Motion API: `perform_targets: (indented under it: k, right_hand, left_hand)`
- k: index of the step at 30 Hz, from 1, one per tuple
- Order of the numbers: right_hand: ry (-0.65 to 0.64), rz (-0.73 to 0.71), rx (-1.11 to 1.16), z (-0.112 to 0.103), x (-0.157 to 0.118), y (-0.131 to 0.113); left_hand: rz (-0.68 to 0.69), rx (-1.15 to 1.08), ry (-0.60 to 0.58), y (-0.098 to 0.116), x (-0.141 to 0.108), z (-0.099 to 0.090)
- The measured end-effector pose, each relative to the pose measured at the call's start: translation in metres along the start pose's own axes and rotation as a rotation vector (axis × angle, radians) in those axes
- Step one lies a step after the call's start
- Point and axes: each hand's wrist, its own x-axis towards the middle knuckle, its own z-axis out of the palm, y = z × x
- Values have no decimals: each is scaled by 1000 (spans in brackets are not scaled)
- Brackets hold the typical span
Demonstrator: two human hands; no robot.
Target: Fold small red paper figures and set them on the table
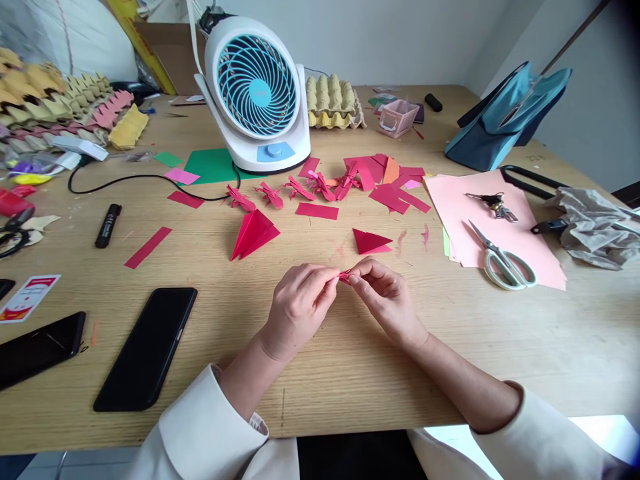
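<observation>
Left hand (303,301) and right hand (387,298) pinch a small folded red paper (345,277).
Gripping from left and right seemingly steadies it over the light-brown wooden desk (340,393)'s near half; fingers mostly hide its shape.

Red ppr (345,275), wht/blu fan (259,93)

**Cream Top (273,461), Wide Sleeves (543,437)**

Both sleeves are cut wide. Stripy lining (258,423) can be seen inside the left cuff (217,407). Black cloth (357,459) is worn in the middle. The left hand (299,303) and right hand (387,303) are seen bare.
</observation>
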Motion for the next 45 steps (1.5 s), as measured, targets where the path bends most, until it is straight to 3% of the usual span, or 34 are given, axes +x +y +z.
perform_targets:
  k: [9,15,19,29,45]
  right_hand:
    - [48,95,49,4,3,1]
    - [74,-29,-71,3,2,4]
    - [97,-14,-94,3,2,4]
    - [51,-71,-201,2,3,-1]
    - [109,-96,-399,4,3,-6]
  left_hand:
    - [1,-15,-22,2,0,2]
    - [27,-32,20,5,0,5]
    - [10,-48,22,5,-1,6]
    - [-255,-261,-7,9,0,8]
    - [-205,-150,-41,9,-6,15]
